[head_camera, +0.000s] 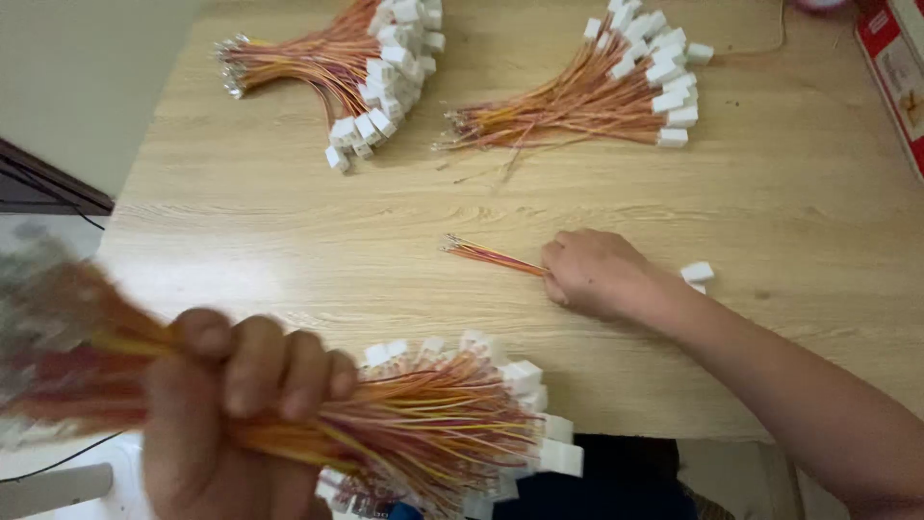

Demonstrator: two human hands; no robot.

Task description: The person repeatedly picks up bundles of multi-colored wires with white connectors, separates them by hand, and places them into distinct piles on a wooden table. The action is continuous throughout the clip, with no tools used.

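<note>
**Wire bundles on the table — hands and holdings**

We record a left hand (231, 414) at the near-left corner of the wooden table (289, 241), its grip clenched round a thick bundle of red, orange and yellow wires (423, 424); white plug connectors fan out at the right end, and the left end is blurred.

We note the right hand (592, 274) resting near the table's middle, towards the right edge, its grip closed on a thin wire set (491, 255) — bare tips point left, and two white connectors (697, 273) show just behind the wrist.

Further stock: a curved bundle (337, 63) by the far-left corner and a fanned bundle (597, 96) along the far edge, well apart from both hands. A red box (895, 58) sits at the far-right corner.
</note>
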